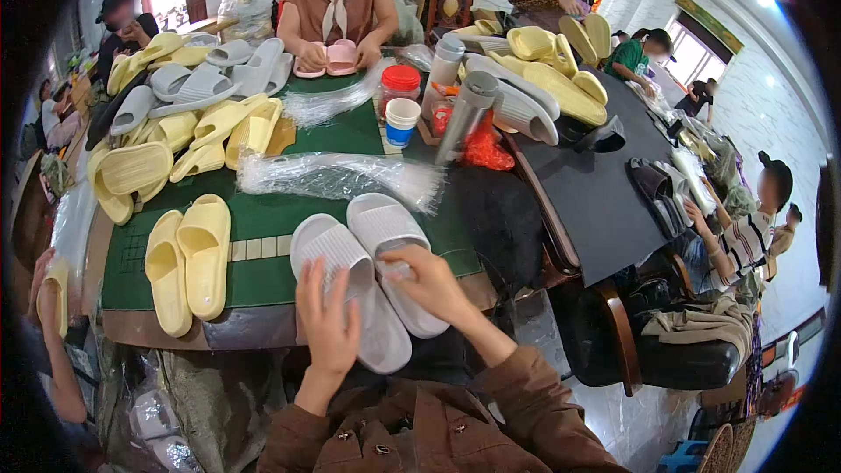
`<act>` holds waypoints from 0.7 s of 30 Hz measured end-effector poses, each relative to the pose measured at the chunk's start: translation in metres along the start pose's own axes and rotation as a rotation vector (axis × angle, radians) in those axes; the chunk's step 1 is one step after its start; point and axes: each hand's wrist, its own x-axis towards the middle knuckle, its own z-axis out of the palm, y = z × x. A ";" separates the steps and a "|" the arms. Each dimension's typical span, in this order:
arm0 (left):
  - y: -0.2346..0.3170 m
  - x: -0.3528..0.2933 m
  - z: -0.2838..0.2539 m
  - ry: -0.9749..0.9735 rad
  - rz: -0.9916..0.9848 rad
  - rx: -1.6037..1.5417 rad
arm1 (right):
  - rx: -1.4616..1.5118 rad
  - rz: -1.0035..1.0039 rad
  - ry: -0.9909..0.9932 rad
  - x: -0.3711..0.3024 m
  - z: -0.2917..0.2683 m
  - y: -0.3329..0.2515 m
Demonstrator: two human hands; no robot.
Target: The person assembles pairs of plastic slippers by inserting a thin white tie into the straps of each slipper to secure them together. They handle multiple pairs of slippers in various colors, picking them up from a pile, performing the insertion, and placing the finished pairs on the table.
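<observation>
A pair of light grey slide slippers lies side by side at the near edge of the green-topped table, toes pointing away from me. My left hand (328, 315), fingers spread, is over the left grey slipper (385, 333), near its ribbed strap. Over the right grey slipper (383, 221), my right hand (429, 282) reaches in from the right. Its fingers are bent and apart, with nothing visible between them. To the left stands a pair of yellow slippers (205, 254), toes away from me. Clear plastic bags (342, 177) lie just beyond the grey pair.
Yellow and grey slippers (197, 88) are heaped at the far left. Another heap (561, 92) lies far right, by a steel tumbler (469, 114), a paper cup (402, 123) and a red-lidded jar (399, 88). Opposite, a person holds pink slippers (342, 57). A black chair (648, 355) stands right.
</observation>
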 end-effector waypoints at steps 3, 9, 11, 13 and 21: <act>0.033 0.003 0.022 -0.125 0.107 0.096 | -0.023 0.050 0.171 -0.001 -0.055 -0.014; 0.037 0.008 0.036 -0.237 0.163 0.255 | -0.442 -0.072 0.627 0.047 -0.172 0.005; 0.037 0.008 0.038 -0.282 0.153 0.281 | -0.661 -0.182 0.640 0.061 -0.210 0.024; 0.037 0.007 0.041 -0.300 0.153 0.301 | -0.851 -0.042 0.570 0.078 -0.242 0.050; 0.036 0.006 0.042 -0.276 0.176 0.323 | -0.984 0.246 0.183 0.140 -0.281 0.089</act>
